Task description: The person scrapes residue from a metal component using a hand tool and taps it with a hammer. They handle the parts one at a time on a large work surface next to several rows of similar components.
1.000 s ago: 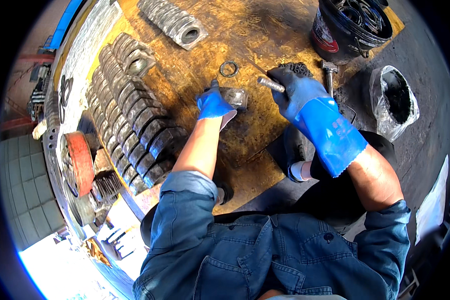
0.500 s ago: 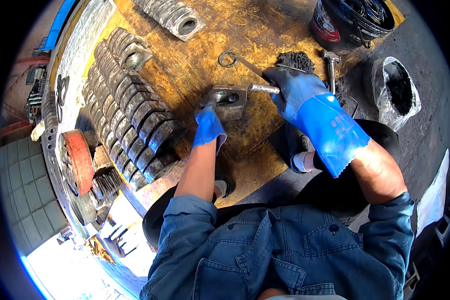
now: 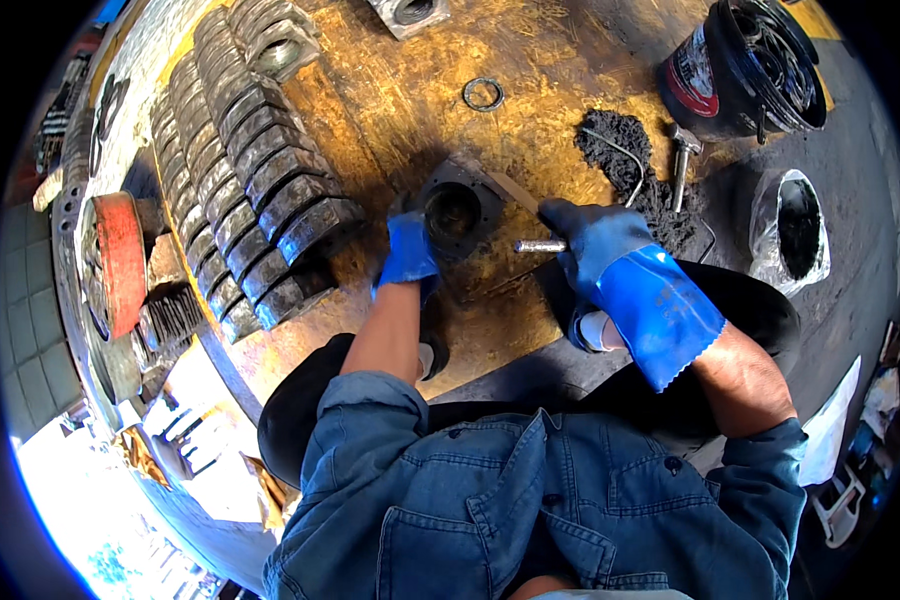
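Note:
My left hand [image 3: 407, 250], in a blue glove, grips the left side of a dark square metal block [image 3: 478, 228]. The block's round bore faces up. My right hand [image 3: 602, 245], also gloved in blue, is closed around a flat strip-like tool [image 3: 513, 190] and a short silvery rod [image 3: 540, 246]. The strip's far end reaches the block's upper right edge, though whether it touches I cannot tell. The rod points left, a little short of the block. Beyond the block, a thin dark ring [image 3: 483, 94] lies alone on the stained yellow work surface [image 3: 390, 110].
Rows of similar metal blocks [image 3: 260, 150] stand at the left, beside an orange-rimmed wheel [image 3: 116, 265]. At the right are a hammer [image 3: 683, 165], a pile of black shavings [image 3: 615, 150], a black bucket [image 3: 715, 75] and a plastic-lined container [image 3: 792, 225] of black material.
The block has been turned so its bore faces up. My right hand has come nearer me, bringing the strip from beside the ring to the block. The whole view has shifted.

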The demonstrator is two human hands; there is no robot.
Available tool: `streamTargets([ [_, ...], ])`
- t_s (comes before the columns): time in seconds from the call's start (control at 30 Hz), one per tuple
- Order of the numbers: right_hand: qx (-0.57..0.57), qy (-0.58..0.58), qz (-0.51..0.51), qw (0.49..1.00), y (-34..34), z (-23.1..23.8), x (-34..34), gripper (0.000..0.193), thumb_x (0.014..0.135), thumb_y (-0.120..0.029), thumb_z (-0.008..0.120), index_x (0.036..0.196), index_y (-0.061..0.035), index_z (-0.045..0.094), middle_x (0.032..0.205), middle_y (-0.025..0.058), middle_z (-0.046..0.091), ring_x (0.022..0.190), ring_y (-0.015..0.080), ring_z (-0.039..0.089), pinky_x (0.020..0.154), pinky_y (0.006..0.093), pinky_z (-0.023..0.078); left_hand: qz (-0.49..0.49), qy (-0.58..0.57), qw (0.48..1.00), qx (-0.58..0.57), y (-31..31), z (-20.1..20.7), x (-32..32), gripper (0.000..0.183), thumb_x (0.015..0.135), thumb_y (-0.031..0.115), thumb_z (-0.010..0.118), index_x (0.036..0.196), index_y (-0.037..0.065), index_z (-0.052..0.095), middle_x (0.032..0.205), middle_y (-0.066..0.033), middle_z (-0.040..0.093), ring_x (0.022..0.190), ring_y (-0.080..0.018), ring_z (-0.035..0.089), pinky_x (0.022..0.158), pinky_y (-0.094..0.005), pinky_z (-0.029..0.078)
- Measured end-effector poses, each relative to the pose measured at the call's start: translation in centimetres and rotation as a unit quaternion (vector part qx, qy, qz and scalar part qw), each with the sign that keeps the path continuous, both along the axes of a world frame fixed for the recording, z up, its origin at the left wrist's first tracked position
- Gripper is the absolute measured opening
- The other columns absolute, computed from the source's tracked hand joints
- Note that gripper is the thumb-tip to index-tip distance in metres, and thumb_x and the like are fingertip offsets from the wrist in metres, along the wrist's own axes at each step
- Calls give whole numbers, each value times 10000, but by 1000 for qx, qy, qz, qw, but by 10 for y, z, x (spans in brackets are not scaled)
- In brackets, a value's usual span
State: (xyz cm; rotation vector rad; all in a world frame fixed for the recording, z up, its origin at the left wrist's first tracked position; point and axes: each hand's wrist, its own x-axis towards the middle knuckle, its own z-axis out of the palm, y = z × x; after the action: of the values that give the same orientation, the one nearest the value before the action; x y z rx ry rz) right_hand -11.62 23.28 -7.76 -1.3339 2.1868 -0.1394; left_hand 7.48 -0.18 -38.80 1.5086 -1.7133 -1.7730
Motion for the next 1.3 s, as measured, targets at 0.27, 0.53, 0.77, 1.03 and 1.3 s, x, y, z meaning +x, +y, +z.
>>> streamTargets([
  [0.27, 24, 47, 87, 995, 6, -52, 19, 284, 930, -154, 513, 1201, -128, 594, 926, 160, 713, 839, 347, 711, 644, 475, 534, -379, -489, 662, -424, -2, 8, -4, 407, 956, 308, 581, 1292, 82, 615, 1217, -161, 659, 1086, -287, 627, 914, -372, 517],
  [0.53, -22, 72, 118, 990, 13, -108, 60, 277, 967, -231, 472, 1194, -133, 597, 859, 146, 710, 806, 345, 712, 651, 498, 526, -411, -567, 544, -463, 50, -4, 32, 468, 936, 317, 590, 1358, 115, 568, 1319, -165, 621, 1175, -288, 608, 952, -357, 507],
  [0.77, -7, 198, 119, 973, 22, -147, 74, 353, 916, -213, 500, 1255, -177, 592, 863, 100, 713, 739, 313, 699, 696, 508, 493, -391, -305, 859, -133, 52, -7, 18, 758, 693, 448, 753, 1322, 63, 575, 1331, -226, 601, 1184, -327, 616, 953, -374, 520],
  [1.03, 227, 141, 175, 948, 4, -138, 105, 635, 954, -170, 430, 1544, -42, 234, 1102, 197, 699, 922, 358, 711, 764, 539, 504, -273, -259, 893, -248, 67, -78, 35, 690, 752, 406, 720, 1322, 45, 576, 1195, -246, 660, 1057, -363, 664, 891, -413, 540],
  [1.3, 278, 148, 179, 932, -17, -145, 103, 672, 971, -174, 412, 1574, -16, 161, 1182, 218, 675, 1034, 359, 693, 793, 568, 505, -53, -140, 984, -92, 66, -93, 26, 446, 965, 342, 588, 1305, 54, 571, 1148, -183, 690, 947, -321, 692, 743, -390, 558],
])
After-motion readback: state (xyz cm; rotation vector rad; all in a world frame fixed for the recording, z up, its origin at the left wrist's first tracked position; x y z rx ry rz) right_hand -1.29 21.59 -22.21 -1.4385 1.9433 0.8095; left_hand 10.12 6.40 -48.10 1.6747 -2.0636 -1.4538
